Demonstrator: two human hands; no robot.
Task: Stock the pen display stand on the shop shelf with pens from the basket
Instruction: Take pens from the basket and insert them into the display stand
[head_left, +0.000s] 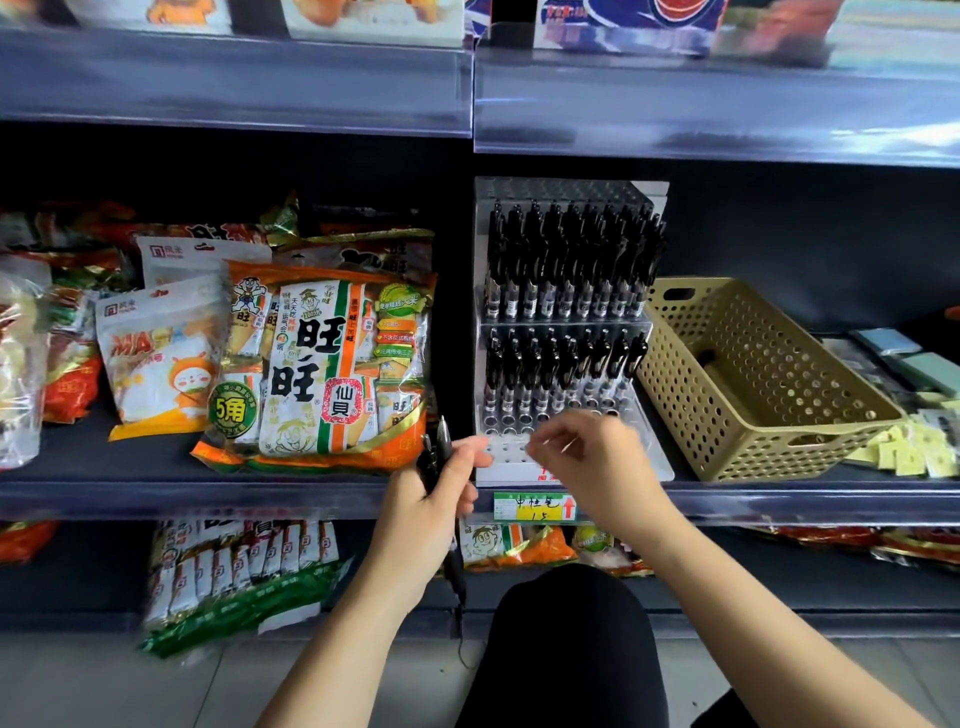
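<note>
A clear pen display stand (497, 464) sits on the middle shelf, its upper tiers packed with black pens (566, 260); the front rows of holes show no pens. My left hand (426, 525) grips a few black pens (443, 435) upright, just left of the stand's front edge. In front of the lowest rows my right hand (592, 462) hovers, blurred, fingers loosely curled toward the left hand, with nothing visible in it. The tan perforated basket (779, 431) stands right of the stand; a small dark object lies inside.
Snack bags (332, 364) crowd the shelf left of the stand, more on the shelf below. A yellow-green price tag (535, 506) hangs on the shelf lip. Small yellow packets (909, 452) and boxed goods lie right of the basket. The upper shelf edge overhangs.
</note>
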